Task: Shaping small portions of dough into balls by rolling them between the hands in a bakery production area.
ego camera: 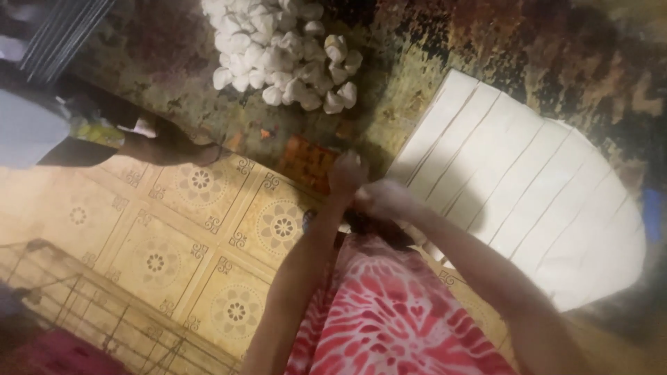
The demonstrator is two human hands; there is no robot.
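Both hands meet just above the picture's centre: the left hand [346,173] sits at about ten o'clock from the right hand [383,200], the two touching or nearly so, fingers curled narrow around something small and pale between them, though motion blur means I cannot tell what it is or how firmly either hand grips it. At three o'clock from the hands lies a broad white sheet [528,187], scored into long parallel strips, its near edge just beside the right hand and possibly under its fingers. At twelve o'clock, well apart, a heap of small white folded pieces [281,52] rests on the dark mottled floor [542,48]. An orange patch [309,161] lies just beside the left hand at nine o'clock. A patterned yellow mat [174,236] spreads toward eight o'clock, and a red and white tie-dye garment [389,319] fills six o'clock
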